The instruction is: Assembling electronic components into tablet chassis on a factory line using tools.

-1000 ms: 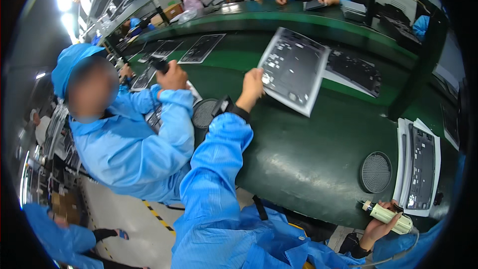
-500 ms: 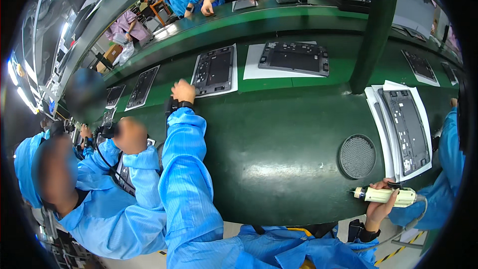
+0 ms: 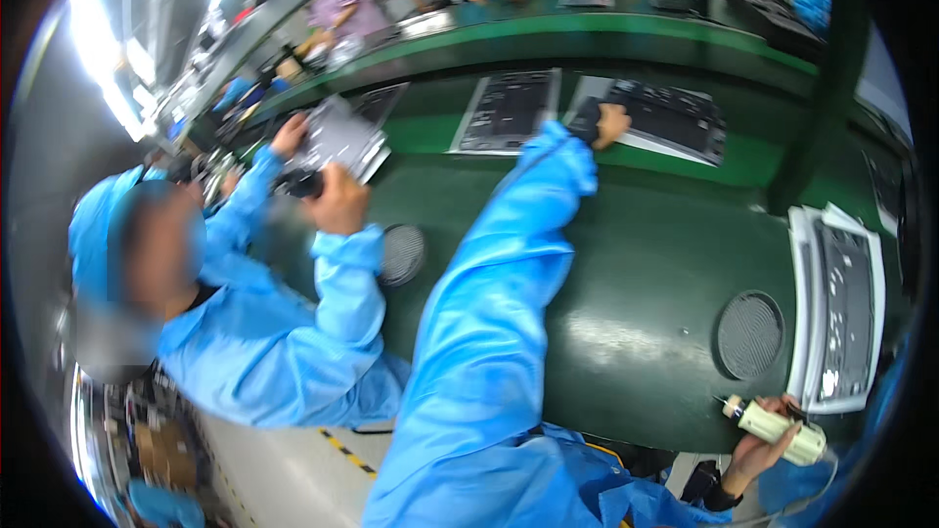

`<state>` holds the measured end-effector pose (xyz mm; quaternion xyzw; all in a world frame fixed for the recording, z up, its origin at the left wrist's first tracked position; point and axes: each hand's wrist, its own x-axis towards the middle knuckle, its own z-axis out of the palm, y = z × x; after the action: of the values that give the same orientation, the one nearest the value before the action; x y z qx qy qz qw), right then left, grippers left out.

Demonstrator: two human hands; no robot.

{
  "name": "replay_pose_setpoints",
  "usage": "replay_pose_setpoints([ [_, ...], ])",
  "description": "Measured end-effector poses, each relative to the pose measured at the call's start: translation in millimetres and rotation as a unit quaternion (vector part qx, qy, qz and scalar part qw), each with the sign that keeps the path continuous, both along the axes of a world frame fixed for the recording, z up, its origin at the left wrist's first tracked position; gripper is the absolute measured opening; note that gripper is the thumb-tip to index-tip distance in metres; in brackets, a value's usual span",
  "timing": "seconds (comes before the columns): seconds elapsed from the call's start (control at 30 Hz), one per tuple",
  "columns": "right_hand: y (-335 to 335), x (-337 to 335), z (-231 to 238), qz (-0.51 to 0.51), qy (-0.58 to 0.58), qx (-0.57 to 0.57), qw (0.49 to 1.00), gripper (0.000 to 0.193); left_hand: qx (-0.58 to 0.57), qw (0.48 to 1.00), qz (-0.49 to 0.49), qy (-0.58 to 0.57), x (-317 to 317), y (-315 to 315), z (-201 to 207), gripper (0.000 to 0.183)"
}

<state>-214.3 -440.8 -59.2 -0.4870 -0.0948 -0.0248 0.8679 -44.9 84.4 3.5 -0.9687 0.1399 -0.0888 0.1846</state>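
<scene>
My right hand (image 3: 761,448) is wrapped round a pale-yellow electric screwdriver (image 3: 780,430) near the table's front right edge, its tip pointing left. My left arm stretches far forward. My left hand (image 3: 612,124) is at the left end of a black tablet-like housing (image 3: 675,119), which lies on white sheets at the far side. Its fingers are blurred, so I cannot see whether they grip the housing. Left of it, a second black housing (image 3: 509,110) lies on white paper.
A round dark ribbed dish (image 3: 750,334) stands beside a stack of white sheets with a black housing (image 3: 843,318) on top. A co-worker at left holds up a panel (image 3: 342,140) near another round dish (image 3: 402,254). A dark green post (image 3: 820,98) rises at right.
My left hand has moved right, from the second housing's edge to the housing on the sheets. The view has swung left. The co-worker has raised a panel. My right hand keeps the screwdriver.
</scene>
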Motion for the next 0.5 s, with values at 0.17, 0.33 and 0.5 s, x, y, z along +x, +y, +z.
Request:
replay_pose_setpoints([
  [0.17,8.0,12.6,-4.8,0.073,-0.03,0.023,0.997,0.043,0.083,0.988,0.086,-0.1,-24.9,18.8,-5.3,0.011],
  [0.33,-2.3,17.8,-9.2,0.092,-0.03,0.017,0.995,0.044,0.043,0.996,-0.011,-0.082,-57.7,-21.3,39.1,0.012],
  [0.5,-21.8,33.4,-36.5,0.031,0.055,0.03,0.998,0.054,0.084,0.983,-0.005,0.165,-104.4,-98.7,78.0,0.018],
])
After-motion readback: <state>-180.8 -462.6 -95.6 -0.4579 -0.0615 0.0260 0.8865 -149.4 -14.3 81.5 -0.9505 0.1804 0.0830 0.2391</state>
